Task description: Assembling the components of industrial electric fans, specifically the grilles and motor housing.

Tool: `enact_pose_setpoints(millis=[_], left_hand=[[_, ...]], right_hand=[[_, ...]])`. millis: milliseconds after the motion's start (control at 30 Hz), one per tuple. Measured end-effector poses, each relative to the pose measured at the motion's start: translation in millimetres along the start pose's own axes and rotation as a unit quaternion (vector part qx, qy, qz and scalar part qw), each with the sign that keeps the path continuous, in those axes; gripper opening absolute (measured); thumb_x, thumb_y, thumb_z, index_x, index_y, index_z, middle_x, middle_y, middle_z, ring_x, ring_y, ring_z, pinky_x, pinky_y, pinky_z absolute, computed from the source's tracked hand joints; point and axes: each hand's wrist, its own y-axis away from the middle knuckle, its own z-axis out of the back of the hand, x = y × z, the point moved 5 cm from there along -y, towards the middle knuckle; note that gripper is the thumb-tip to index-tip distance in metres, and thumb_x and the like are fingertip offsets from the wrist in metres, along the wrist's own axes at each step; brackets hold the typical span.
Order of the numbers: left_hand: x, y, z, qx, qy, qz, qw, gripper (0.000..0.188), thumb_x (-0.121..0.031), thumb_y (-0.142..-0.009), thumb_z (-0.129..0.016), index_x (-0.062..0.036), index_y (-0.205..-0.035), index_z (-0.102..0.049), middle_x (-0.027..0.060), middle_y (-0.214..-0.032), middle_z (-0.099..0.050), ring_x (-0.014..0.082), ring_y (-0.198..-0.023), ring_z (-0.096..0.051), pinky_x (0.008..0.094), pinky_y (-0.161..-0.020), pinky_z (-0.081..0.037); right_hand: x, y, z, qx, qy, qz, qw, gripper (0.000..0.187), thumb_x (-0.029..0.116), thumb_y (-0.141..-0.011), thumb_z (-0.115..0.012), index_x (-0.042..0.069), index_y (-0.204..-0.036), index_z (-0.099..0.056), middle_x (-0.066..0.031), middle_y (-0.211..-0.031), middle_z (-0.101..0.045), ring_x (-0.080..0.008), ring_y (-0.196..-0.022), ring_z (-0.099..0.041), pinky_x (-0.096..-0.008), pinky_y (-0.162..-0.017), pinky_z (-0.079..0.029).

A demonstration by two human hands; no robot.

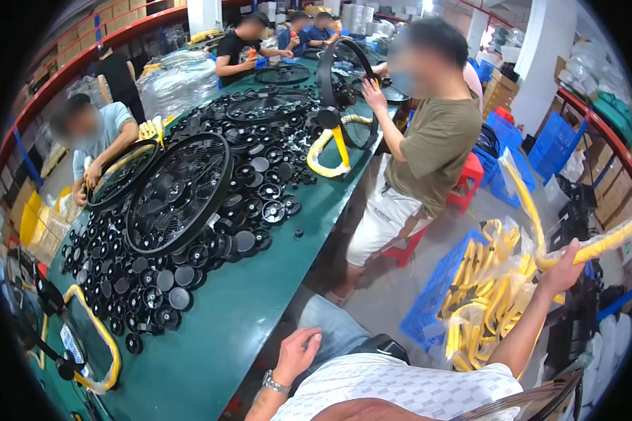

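My right hand [560, 270] is closed around a bent yellow tube [597, 247] wrapped in clear plastic film, raised at the right. One arm of the tube points up and away; the other runs right past my hand. Below it stands a blue crate [428, 302] heaped with similar yellow tubes [495, 281], some in clear bags. My left hand [298, 354], with a watch at the wrist, hovers above my lap near the table's edge. Its fingers are loosely bent and nothing shows in them.
The green table [225, 323] carries a pile of black round caps [179, 298] and large black spoked rings [179, 193]. A co-worker [428, 133] on a red stool [467, 182] handles a ring; another person [102, 133] works across the table. Blue crates [505, 137] stand behind.
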Motion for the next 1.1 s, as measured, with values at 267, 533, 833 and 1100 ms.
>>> enact_pose_setpoints(millis=[267, 533, 833, 1100], left_hand=[[-11, 18, 27, -0.044, 0.017, 0.021, 0.999, 0.014, -0.010, -0.089, -0.063, -0.0016, -0.100, -0.068, 0.0107, -0.090, -0.069, 0.0210, -0.072, -0.066, 0.0281, -0.060, -0.051], [-21, 76, 78, -0.195, 0.104, 0.109, 0.969, 0.019, -0.012, -0.092, -0.061, 0.0025, -0.102, -0.068, 0.0118, -0.090, -0.072, 0.0186, -0.081, -0.070, 0.0284, -0.073, -0.055], [-64, 113, 205, -0.436, -0.096, 0.061, 0.893, 0.021, -0.016, -0.090, -0.062, 0.0002, -0.104, -0.066, 0.0075, -0.094, -0.067, 0.0146, -0.083, -0.060, 0.0284, -0.079, -0.048], [-119, 149, 292, -0.574, -0.217, -0.164, 0.773, 0.097, -0.051, -0.085, -0.067, -0.0026, -0.151, -0.016, 0.0190, -0.152, -0.029, 0.0331, -0.137, -0.035, 0.0475, -0.110, -0.034]], right_hand=[[75, 54, -56, 0.273, -0.345, 0.080, 0.894, 0.010, 0.009, -0.094, -0.053, 0.004, -0.102, -0.049, -0.0033, -0.079, -0.048, -0.0116, -0.075, -0.045, -0.0253, -0.071, -0.036], [86, 145, -161, 0.496, -0.424, 0.001, 0.757, 0.015, 0.010, -0.086, -0.060, 0.002, -0.098, -0.054, -0.0024, -0.076, -0.049, -0.0084, -0.065, -0.042, -0.0246, -0.058, -0.032], [96, 250, -241, 0.642, -0.360, 0.072, 0.673, 0.018, 0.003, -0.068, -0.068, 0.000, -0.086, -0.064, -0.0041, -0.080, -0.060, -0.0096, -0.069, -0.055, -0.0252, -0.064, -0.043], [170, 354, -281, 0.800, -0.409, 0.188, 0.397, 0.024, 0.012, -0.066, -0.076, -0.004, -0.082, -0.065, -0.0026, -0.063, -0.056, -0.0094, -0.053, -0.050, -0.0268, -0.050, -0.038]])
